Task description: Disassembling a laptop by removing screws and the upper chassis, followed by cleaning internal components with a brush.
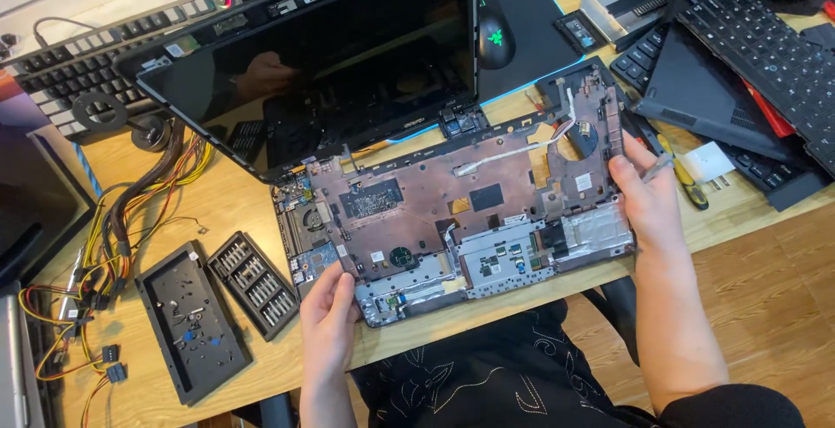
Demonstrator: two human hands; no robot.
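Electronics repair workbench: screwdriver bit set [257, 284], spare keyboards [765, 41], loose wiring [113, 245].

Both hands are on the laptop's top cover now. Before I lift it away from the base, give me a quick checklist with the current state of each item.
1. Left hand grips the front-left corner of the top cover: ok.
2. Right hand grips the cover's right edge: ok.
3. White ribbon cable on the cover's underside free of the base: cannot tell.
4. Screen hinged open, clear of the cover's rear edge: ok.
5. Left side of the cover raised, circuit board exposed beneath: ok.
6. Screwdriver lies by the right hand, close to the cover's path: not ok.
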